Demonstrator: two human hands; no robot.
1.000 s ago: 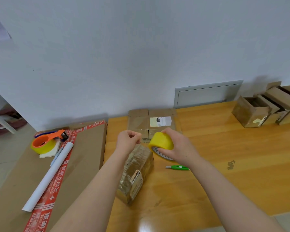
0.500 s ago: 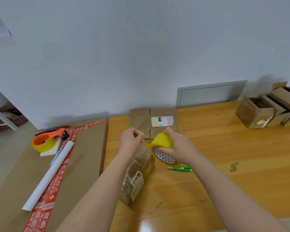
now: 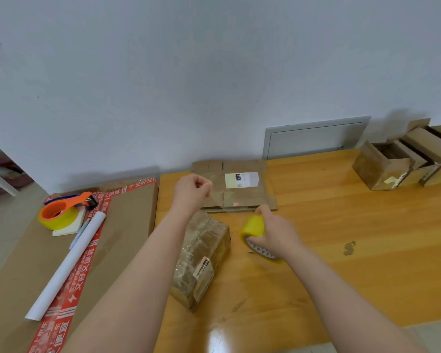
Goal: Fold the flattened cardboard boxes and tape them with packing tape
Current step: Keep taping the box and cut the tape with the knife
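Our R hand [image 3: 275,235] grips the yellow tape roll [image 3: 253,226], at 3 o'clock of the taped box [image 3: 201,258] on the table [image 3: 341,263]. L hand [image 3: 191,191] hovers over the box's 12 o'clock end, fingers curled; can't tell if it pinches anything. Flat cardboard [image 3: 239,197] lies at 12.

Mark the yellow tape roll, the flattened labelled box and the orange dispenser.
Yellow packing tape roll [image 3: 253,226]: head view, outer yellow band.
Flattened brown cardboard box with white label [image 3: 252,197]: head view, bare lower panel.
Orange plastic tape dispenser [image 3: 61,208]: head view, orange hub.
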